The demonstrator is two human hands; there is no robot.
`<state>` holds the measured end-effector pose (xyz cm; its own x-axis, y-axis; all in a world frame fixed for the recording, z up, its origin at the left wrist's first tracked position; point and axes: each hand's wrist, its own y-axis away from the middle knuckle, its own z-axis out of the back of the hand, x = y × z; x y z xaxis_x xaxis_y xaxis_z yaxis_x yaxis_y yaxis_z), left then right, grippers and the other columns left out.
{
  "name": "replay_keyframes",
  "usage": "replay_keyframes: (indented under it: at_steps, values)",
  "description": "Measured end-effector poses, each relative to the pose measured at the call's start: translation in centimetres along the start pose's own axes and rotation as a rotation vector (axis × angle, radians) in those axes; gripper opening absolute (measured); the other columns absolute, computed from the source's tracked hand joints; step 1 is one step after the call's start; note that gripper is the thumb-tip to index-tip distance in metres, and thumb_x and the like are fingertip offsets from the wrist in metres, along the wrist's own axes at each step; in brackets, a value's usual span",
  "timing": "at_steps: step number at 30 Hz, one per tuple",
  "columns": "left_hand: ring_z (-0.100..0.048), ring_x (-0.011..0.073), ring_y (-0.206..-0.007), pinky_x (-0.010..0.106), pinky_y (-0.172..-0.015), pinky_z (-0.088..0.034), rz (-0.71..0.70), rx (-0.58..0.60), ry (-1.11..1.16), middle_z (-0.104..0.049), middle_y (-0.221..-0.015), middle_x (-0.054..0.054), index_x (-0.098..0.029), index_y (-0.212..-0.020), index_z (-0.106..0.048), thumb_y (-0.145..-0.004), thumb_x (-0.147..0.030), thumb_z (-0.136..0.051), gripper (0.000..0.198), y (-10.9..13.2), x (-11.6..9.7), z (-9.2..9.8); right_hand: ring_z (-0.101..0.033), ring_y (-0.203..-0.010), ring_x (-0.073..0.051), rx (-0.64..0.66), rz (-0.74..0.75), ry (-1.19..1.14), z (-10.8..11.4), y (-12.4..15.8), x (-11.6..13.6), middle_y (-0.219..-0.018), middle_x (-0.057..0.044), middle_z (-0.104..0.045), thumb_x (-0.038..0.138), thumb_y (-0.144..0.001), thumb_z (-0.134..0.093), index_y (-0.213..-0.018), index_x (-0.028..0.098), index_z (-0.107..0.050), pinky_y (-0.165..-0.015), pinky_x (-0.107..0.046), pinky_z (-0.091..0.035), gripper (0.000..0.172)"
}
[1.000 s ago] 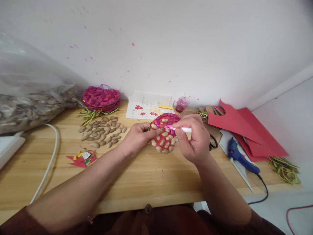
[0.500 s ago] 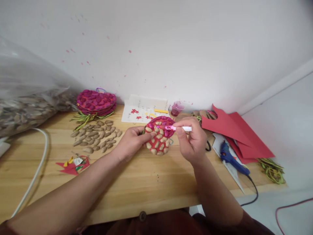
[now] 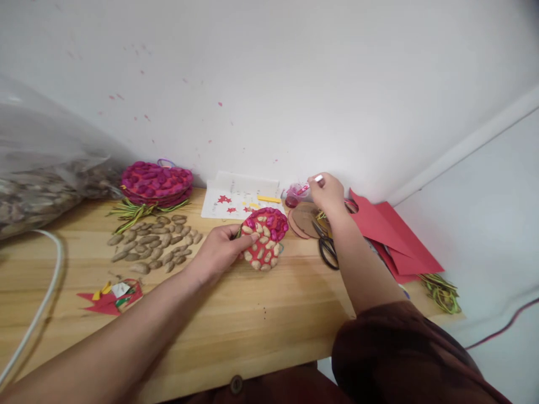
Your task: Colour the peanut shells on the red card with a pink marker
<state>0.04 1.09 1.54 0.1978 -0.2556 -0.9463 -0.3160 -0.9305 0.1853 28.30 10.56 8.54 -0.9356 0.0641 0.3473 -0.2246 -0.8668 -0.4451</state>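
Note:
My left hand (image 3: 224,248) grips the left edge of a round red disc covered in peanuts (image 3: 265,241), thumb on top. Peanuts along its upper and right side are painted magenta; the others are bare tan. My right hand (image 3: 327,193) is closed around a white-handled paintbrush (image 3: 309,185), whose tip points down into a small clear cup of magenta paint (image 3: 293,196) by the wall. Whether the bristles touch the paint is hidden. Loose peanuts (image 3: 155,241) lie left of my left hand.
Finished-looking magenta peanut discs (image 3: 158,182) are stacked at back left beside a plastic bag of peanuts (image 3: 50,191). White paper (image 3: 214,205) with red cut-outs lies behind the disc. Black scissors (image 3: 327,249), cardboard circles (image 3: 304,219) and red card (image 3: 400,235) lie right. Paper scraps (image 3: 112,297) lie front left.
My right hand has carried the paintbrush from the disc back to the paint cup. The disc stays in my left hand. The view has shifted slightly, and the scissors now show.

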Motion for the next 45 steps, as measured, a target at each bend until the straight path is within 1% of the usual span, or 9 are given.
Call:
replay_keyframes:
  at_steps: [5,11,15,22,25,29,33,36,45]
  values:
    - [-0.058,0.0141,-0.051,0.026,-0.052,-0.04,0.001,-0.001,-0.003,-0.074,-0.063,0.004,-0.016,-0.074,-0.076,-0.066,-0.043,-0.095,0.034,-0.1,0.2,0.0,-0.07,-0.107,-0.032,0.123,-0.113,0.106,-2.3,-0.6,0.4,-0.105,-0.014,-0.081,0.04,-0.095,-0.058,-0.095,0.021,-0.076,-0.094,-0.041,-0.051,0.026]
    - [-0.072,0.0215,-0.065,0.032,-0.064,-0.054,0.029,0.047,0.053,-0.081,-0.079,0.008,-0.016,-0.084,-0.078,-0.069,-0.047,-0.093,0.038,-0.2,0.7,0.1,-0.068,-0.115,-0.034,0.169,-0.151,0.139,-2.8,-0.3,0.8,-0.11,-0.016,-0.08,0.04,-0.095,-0.06,-0.094,0.021,-0.076,-0.099,-0.046,-0.049,0.025]
    - [-0.072,0.0218,-0.063,0.034,-0.064,-0.057,0.041,0.046,0.024,-0.081,-0.079,0.009,-0.016,-0.085,-0.078,-0.068,-0.051,-0.094,0.042,-0.5,1.1,0.3,-0.068,-0.111,-0.033,0.115,-0.15,0.091,-2.0,-0.2,0.8,-0.106,-0.015,-0.08,0.039,-0.095,-0.059,-0.094,0.021,-0.075,-0.097,-0.045,-0.049,0.024]
    - [-0.073,0.023,-0.068,0.036,-0.07,-0.059,0.012,0.083,0.064,-0.082,-0.082,0.009,-0.016,-0.087,-0.079,-0.071,-0.048,-0.092,0.038,-0.3,0.9,0.1,-0.066,-0.083,-0.022,-0.076,-0.144,-0.1,1.3,1.9,0.7,-0.091,-0.006,-0.077,0.043,-0.097,-0.053,-0.099,0.021,-0.072,-0.081,-0.036,-0.049,0.029]
    - [-0.073,0.0225,-0.069,0.035,-0.073,-0.058,-0.032,0.095,0.063,-0.081,-0.079,0.008,-0.017,-0.085,-0.079,-0.076,-0.047,-0.09,0.033,-0.1,0.8,0.0,-0.062,-0.075,-0.017,-0.226,-0.036,-0.452,2.8,5.1,1.8,-0.083,-0.001,-0.071,0.045,-0.094,-0.061,-0.092,0.021,-0.071,-0.073,-0.032,-0.048,0.026]
    - [-0.071,0.0199,-0.071,0.031,-0.074,-0.055,-0.129,0.053,-0.032,-0.081,-0.081,0.006,-0.018,-0.084,-0.08,-0.081,-0.048,-0.086,0.031,0.2,0.6,0.0,-0.058,-0.069,-0.014,-0.259,0.092,-0.634,4.0,11.0,4.8,-0.078,0.001,-0.067,0.045,-0.097,-0.066,-0.094,0.022,-0.073,-0.066,-0.029,-0.046,0.024]
    - [-0.066,0.0175,-0.07,0.028,-0.07,-0.051,-0.215,-0.012,-0.151,-0.08,-0.08,0.004,-0.017,-0.082,-0.08,-0.08,-0.047,-0.085,0.031,0.3,0.3,0.0,-0.069,-0.087,-0.017,-0.296,0.243,-0.644,3.6,15.1,6.8,-0.097,-0.004,-0.075,0.034,-0.1,-0.065,-0.103,0.024,-0.073,-0.081,-0.034,-0.054,0.014]
    - [-0.062,0.016,-0.069,0.027,-0.067,-0.048,-0.234,-0.021,-0.191,-0.078,-0.079,0.003,-0.017,-0.082,-0.079,-0.081,-0.046,-0.084,0.03,0.4,0.1,0.0,-0.07,-0.093,-0.02,-0.328,0.34,-0.637,2.7,15.9,6.8,-0.098,-0.004,-0.076,0.028,-0.1,-0.064,-0.105,0.024,-0.072,-0.089,-0.041,-0.055,0.01]
    - [-0.057,0.0142,-0.065,0.027,-0.064,-0.045,-0.225,-0.008,-0.237,-0.071,-0.072,0.001,-0.017,-0.079,-0.075,-0.082,-0.045,-0.083,0.03,0.7,0.1,-0.2,-0.066,-0.092,-0.02,-0.356,0.519,-0.562,2.1,15.5,6.0,-0.093,-0.003,-0.075,0.017,-0.097,-0.064,-0.106,0.024,-0.07,-0.087,-0.04,-0.053,0.013]
